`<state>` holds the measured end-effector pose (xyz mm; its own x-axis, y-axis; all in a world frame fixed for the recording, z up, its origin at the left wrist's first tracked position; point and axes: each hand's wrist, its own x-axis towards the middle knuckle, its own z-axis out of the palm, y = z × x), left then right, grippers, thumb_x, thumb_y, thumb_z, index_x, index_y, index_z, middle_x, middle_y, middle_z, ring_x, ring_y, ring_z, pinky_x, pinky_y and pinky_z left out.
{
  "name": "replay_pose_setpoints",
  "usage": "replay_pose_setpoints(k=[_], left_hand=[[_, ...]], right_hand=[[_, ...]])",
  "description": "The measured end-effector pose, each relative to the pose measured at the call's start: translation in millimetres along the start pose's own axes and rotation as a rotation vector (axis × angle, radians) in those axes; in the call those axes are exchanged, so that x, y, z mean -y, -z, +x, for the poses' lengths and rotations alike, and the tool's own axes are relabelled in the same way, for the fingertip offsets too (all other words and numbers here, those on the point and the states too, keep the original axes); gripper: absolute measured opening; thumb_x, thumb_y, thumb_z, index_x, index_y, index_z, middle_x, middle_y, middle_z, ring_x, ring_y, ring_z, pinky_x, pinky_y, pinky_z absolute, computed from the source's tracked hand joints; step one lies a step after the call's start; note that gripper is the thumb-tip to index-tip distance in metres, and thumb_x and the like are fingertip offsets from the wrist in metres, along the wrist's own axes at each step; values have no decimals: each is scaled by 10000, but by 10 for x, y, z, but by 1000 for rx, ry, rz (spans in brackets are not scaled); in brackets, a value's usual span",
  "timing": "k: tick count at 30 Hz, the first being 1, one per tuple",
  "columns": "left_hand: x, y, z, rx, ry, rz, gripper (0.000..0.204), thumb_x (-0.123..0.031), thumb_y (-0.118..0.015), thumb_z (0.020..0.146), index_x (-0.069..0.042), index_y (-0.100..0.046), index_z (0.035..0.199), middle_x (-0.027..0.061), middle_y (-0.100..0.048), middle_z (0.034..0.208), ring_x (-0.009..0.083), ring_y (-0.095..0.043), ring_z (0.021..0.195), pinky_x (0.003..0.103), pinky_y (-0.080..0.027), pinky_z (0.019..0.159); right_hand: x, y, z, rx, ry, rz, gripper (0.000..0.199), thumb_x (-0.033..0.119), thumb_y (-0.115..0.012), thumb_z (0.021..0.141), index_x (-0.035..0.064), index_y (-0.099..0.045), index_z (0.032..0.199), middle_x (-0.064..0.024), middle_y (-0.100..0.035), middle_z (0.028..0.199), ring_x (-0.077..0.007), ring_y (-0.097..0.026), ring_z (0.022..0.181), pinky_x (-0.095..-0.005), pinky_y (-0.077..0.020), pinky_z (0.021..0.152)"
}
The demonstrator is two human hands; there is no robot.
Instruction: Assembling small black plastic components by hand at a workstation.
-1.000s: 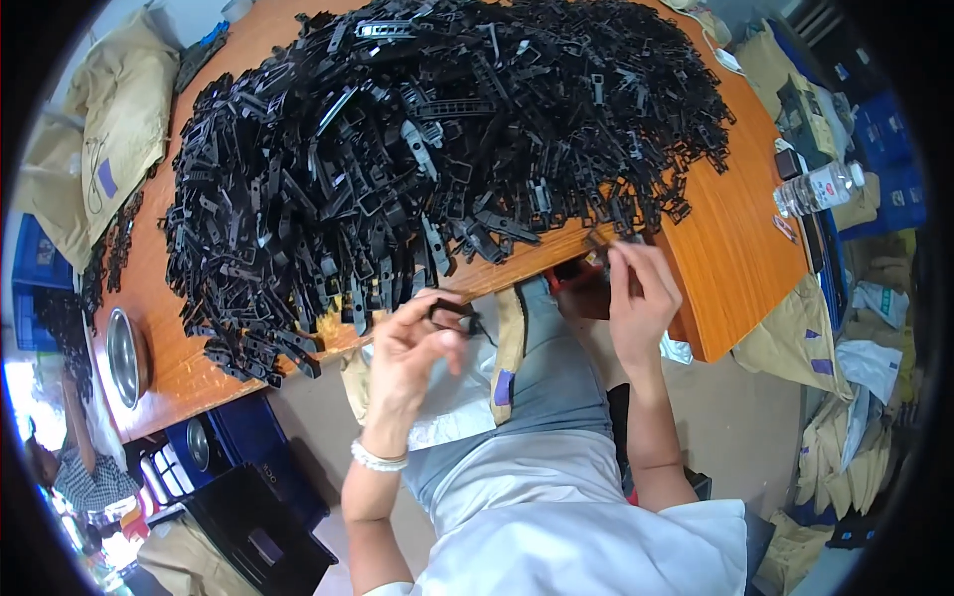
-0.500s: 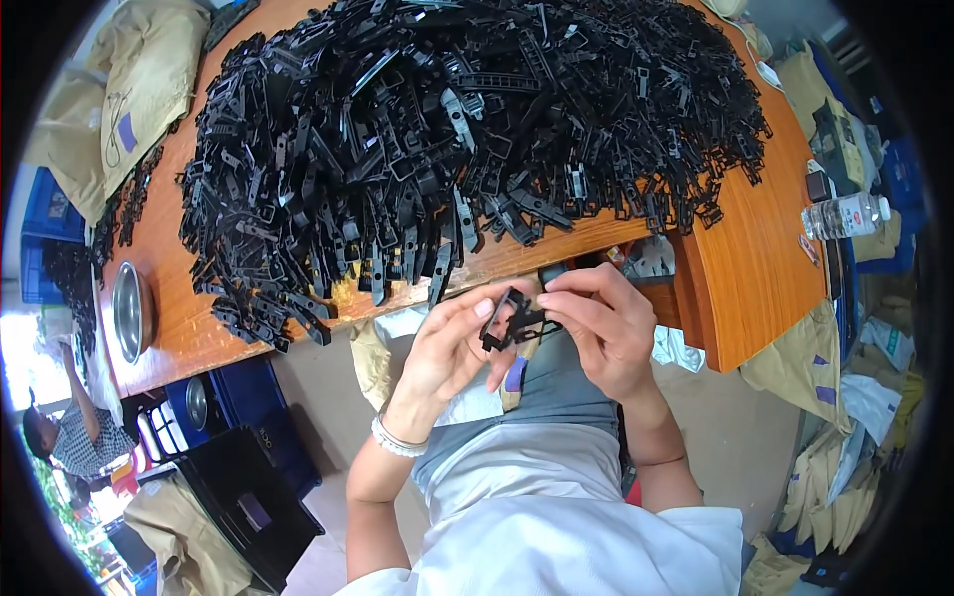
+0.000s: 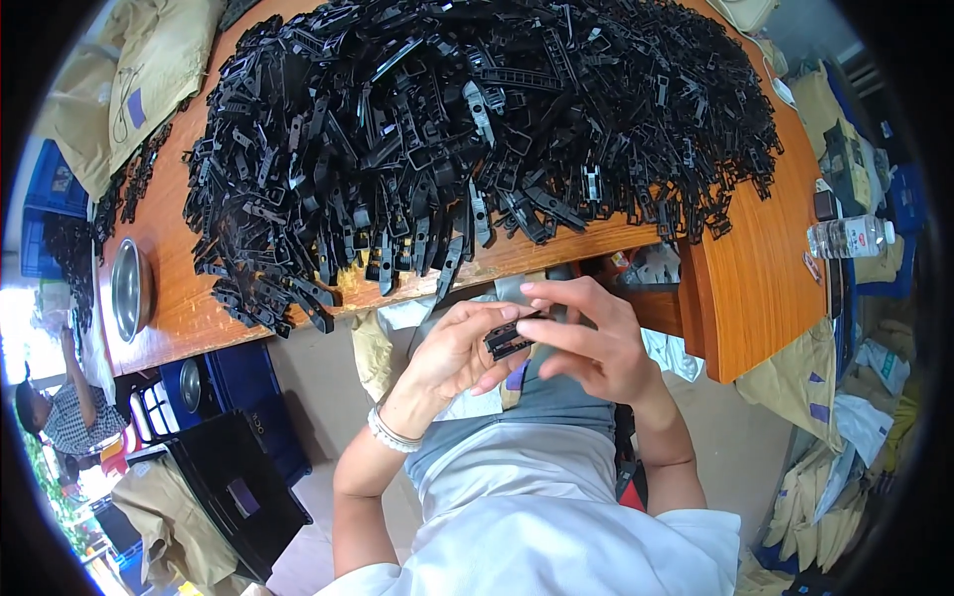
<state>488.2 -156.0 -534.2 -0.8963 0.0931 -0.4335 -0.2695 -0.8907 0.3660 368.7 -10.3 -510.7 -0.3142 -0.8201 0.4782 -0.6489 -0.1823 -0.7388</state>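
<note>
In front of my lap, below the table edge, my left hand (image 3: 462, 343) grips a small black plastic part (image 3: 507, 341) between thumb and fingers. My right hand (image 3: 594, 340) meets it from the other side, fingers bent around the part's far end, which they partly cover. Above both hands a large heap of black plastic parts (image 3: 417, 149), long clips and frames among them, covers much of the wooden table (image 3: 169, 238).
A metal bowl (image 3: 130, 288) sits at the table's left. To the right lies a clear plastic bottle (image 3: 851, 238). An open drawer (image 3: 646, 298) is under the table. Brown sacks (image 3: 164, 79) and blue bins (image 3: 248, 407) surround the table. Another person (image 3: 75, 407) is at far left.
The black part has turned in my left hand and now looks more compact. My right fingers have shifted left over it and spread wider. The view has tilted slightly.
</note>
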Motion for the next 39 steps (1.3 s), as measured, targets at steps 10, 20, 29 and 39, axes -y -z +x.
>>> replay_pose_setpoints(k=[10,20,29,39], left_hand=[[12,-146,103,-52,8,135,270,-96,-401,930,107,-532,1048,159,-579,709,153,-499,387,209,-354,290],[-114,-159,114,-11,15,504,195,-99,-476,899,61,-555,978,151,-592,747,191,-574,514,305,-458,452],[-355,-493,714,-383,-1008,2179,312,-21,-613,691,-43,-597,1002,111,-459,813,279,-557,651,359,-459,517],[-425,-424,721,-246,-1155,2179,260,72,-616,681,-21,-604,924,123,-502,903,271,-561,692,348,-464,557]], right_hand=[[-70,44,-124,-33,-7,-68,180,83,-688,696,44,-637,864,-126,-579,1078,-288,-559,937,-351,-467,755],[-163,76,-243,-133,-96,172,207,135,-711,692,7,-628,833,-141,-618,950,-250,-583,793,-317,-473,669],[-203,65,-603,-563,-594,509,121,83,-617,816,-28,-589,853,-78,-587,884,-91,-526,630,-222,-452,575],[-260,26,-571,-566,-385,525,122,76,-637,800,-24,-624,868,-77,-596,935,-165,-556,861,-278,-435,764]])
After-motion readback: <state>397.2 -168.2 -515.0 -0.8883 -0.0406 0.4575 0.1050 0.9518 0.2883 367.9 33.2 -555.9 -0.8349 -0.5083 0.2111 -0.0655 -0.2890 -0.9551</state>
